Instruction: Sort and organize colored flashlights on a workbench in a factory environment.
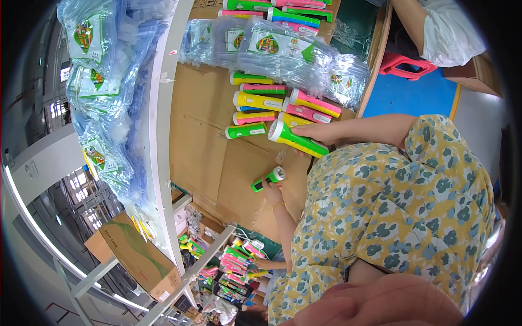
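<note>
My right hand (316,133) is wrapped round a green and yellow flashlight (296,139) with a white head, held close to my body. Lower in the view my left hand (270,186), with a yellow bracelet at its wrist, grips a smaller-looking green and black flashlight (259,186); its lens end (278,174) points up and to the right. Just past my right hand, several pink, yellow and green flashlights (258,101) lie in rows on the cardboard-covered table (201,146). Part of each held flashlight is hidden by fingers.
Clear plastic bags with printed cards (283,49) are stacked beyond the rows; more bags (100,87) lie on a shelf behind a white post (161,130). A cardboard box (136,252), a flashlight pile (236,263) with another person's hand, a co-worker's arm (410,22) and a red stool (405,66) surround me.
</note>
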Demonstrator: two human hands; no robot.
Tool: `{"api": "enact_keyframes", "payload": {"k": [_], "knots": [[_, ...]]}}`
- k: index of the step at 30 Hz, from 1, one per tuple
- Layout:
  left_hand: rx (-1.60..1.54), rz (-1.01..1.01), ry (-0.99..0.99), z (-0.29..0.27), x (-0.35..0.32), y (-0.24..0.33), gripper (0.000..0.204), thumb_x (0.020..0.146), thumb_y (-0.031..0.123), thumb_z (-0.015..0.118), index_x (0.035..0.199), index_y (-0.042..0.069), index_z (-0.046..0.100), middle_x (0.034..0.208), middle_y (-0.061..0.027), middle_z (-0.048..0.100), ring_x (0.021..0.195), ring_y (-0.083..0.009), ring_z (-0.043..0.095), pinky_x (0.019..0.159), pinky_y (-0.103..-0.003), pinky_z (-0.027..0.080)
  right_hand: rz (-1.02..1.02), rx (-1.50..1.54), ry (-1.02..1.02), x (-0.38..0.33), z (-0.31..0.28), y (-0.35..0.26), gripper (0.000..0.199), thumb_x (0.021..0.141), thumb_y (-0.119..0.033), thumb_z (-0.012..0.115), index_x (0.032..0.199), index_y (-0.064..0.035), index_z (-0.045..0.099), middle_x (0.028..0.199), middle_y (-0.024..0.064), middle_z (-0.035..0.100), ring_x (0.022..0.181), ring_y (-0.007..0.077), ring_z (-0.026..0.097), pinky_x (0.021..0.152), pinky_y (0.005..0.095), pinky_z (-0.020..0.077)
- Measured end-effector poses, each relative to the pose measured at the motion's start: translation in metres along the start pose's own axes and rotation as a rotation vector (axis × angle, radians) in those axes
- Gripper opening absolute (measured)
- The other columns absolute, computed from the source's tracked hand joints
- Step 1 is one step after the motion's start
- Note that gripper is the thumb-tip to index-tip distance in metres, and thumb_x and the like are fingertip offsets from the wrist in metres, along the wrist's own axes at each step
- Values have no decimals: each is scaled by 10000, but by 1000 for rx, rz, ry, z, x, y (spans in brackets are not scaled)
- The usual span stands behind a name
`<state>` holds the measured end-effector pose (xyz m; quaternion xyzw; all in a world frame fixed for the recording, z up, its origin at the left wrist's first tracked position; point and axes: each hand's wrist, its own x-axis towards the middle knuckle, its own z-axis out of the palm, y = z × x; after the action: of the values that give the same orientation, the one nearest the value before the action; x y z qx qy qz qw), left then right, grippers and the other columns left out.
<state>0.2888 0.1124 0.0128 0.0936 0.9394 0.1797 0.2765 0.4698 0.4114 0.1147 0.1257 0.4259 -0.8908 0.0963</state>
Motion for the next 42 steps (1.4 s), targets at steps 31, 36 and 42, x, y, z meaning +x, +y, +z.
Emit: {"api": "enact_keyframes", "payload": {"k": [31,36,42], "knots": [[-1492,-85,-657,-25,-72,123,505,906,530,400,1216,135,451,903,-42,539,773,-161,525,675,-335,456,-29,557,307,-4,-17,-11,370,919,-353,498,1162,-76,476,919,97,586,700,168,587,592,291,508],[-1835,-145,-875,-37,-85,142,467,924,455,421,1259,131,427,938,-32,542,805,-172,525,692,-329,446,17,600,257,1,-15,-7,364,922,-333,494,1162,-62,457,958,104,584,695,182,601,598,312,525],[-1511,83,-674,-32,-84,135,479,931,423,438,1300,121,389,1077,-42,544,995,-180,535,856,-420,458,54,565,203,-2,-7,-15,401,924,-366,490,1213,-92,438,999,87,563,752,162,584,650,287,520]]}}
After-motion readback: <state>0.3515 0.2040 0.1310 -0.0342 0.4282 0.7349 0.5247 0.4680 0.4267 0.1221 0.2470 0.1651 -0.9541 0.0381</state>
